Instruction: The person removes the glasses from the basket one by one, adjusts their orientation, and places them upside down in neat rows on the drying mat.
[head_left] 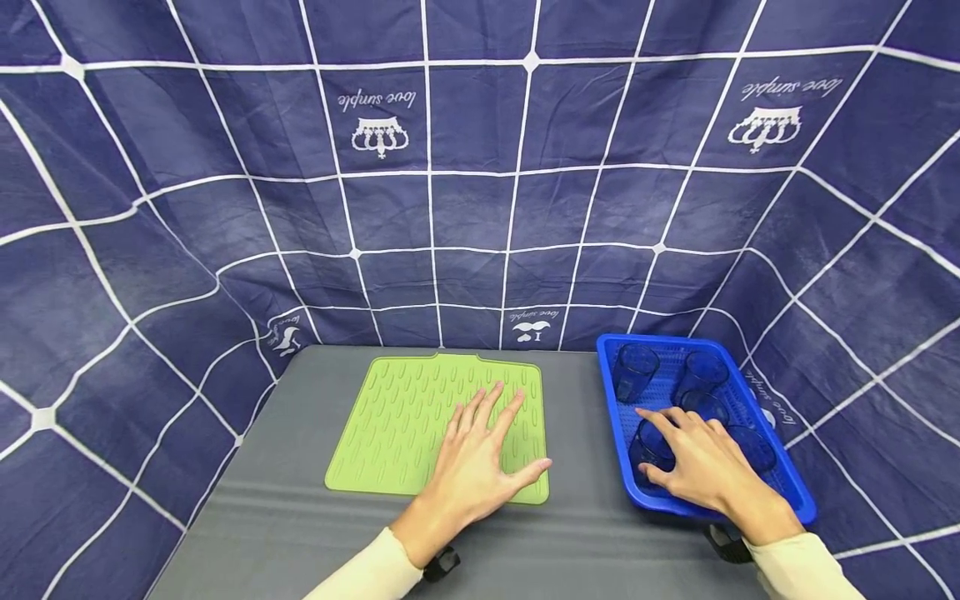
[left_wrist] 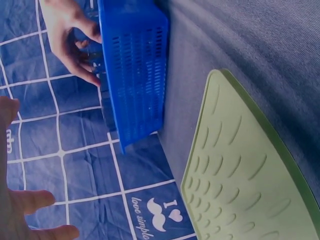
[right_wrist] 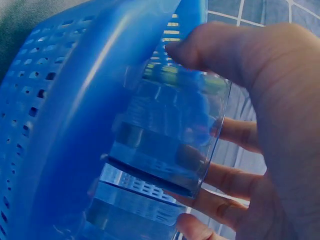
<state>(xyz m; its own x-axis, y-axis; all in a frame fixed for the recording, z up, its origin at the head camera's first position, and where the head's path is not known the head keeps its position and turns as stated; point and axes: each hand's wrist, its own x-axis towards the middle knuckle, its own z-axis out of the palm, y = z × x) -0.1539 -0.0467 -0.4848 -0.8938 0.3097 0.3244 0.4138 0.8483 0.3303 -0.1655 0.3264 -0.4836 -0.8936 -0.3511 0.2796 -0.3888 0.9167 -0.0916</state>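
My left hand (head_left: 476,467) hovers, fingers spread, over a green ridged mat (head_left: 360,450); in the left wrist view its fingers (left_wrist: 37,202) are apart from the mat (left_wrist: 240,170). The right hand (head_left: 701,458) reaches over a blue basket (head_left: 630,492) of clear drinking glasses. Its thumb and fingers are parted around the rim of the near-left glass (head_left: 651,443). In the right wrist view the thumb (right_wrist: 200,47) stands off that glass (right_wrist: 165,115), while the fingers (right_wrist: 235,177) lie along its other side. Firm contact cannot be made out.
More glasses stand in the basket, among them one at the back left (head_left: 636,371) and one at the back right (head_left: 705,371). Mat and basket rest on a grey tabletop (head_left: 577,433). A blue checked cloth (head_left: 472,208) rises behind and along both sides.
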